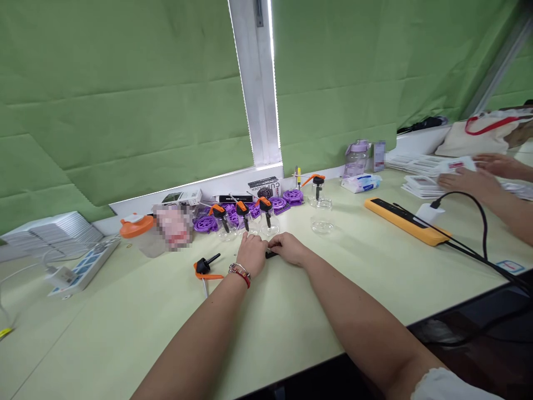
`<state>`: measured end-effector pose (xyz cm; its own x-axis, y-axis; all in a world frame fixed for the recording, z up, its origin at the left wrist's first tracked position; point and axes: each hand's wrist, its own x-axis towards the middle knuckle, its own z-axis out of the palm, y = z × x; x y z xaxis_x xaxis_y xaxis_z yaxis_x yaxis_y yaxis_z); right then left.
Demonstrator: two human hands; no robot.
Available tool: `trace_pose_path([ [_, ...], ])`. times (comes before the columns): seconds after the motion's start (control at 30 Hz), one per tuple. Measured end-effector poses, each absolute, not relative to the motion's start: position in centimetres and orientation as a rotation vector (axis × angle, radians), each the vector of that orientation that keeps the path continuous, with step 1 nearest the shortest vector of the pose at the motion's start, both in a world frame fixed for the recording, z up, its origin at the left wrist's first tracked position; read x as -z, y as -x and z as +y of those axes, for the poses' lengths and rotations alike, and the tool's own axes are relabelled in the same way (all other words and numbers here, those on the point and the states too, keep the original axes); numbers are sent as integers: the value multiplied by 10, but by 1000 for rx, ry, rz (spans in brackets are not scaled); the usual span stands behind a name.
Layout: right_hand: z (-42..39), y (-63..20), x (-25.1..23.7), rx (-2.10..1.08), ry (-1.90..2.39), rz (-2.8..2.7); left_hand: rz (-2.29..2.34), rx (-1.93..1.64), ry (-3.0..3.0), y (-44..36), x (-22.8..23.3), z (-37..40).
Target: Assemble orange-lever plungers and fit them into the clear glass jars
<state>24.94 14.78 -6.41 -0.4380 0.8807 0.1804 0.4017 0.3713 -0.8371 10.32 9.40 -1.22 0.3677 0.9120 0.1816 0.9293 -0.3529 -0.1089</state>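
Note:
My right hand (288, 248) has its fingers closed on a small black piece (271, 254), low over the table. Right beside it is my left hand (252, 253), its fingers bent together; whatever they hold is hidden from me. Just beyond the hands stand several clear jars (270, 225) with black cores and orange crank handles on top. To the left of my left hand, a loose black and orange crank top (204, 268) lies on the table. An open clear jar (322, 222) stands to the right of my hands.
Purple spoked parts (206, 224) lie behind the jars. On the left are an orange-lidded cup (137, 228) and a white power strip (89, 266). A yellow power strip (403, 221) with cables lies right. A co-worker's hands (474, 180) handle white cards (425, 186).

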Motion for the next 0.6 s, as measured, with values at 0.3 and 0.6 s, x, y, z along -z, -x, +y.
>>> trace_pose_path([
  [0.3,149,-251,64,-970,1081,-2024,-1620,156,2448,-106,7,95],
  [0.6,148,-249,64,-1016,1042,-1972,-1666,221,2455,-109,3,93],
])
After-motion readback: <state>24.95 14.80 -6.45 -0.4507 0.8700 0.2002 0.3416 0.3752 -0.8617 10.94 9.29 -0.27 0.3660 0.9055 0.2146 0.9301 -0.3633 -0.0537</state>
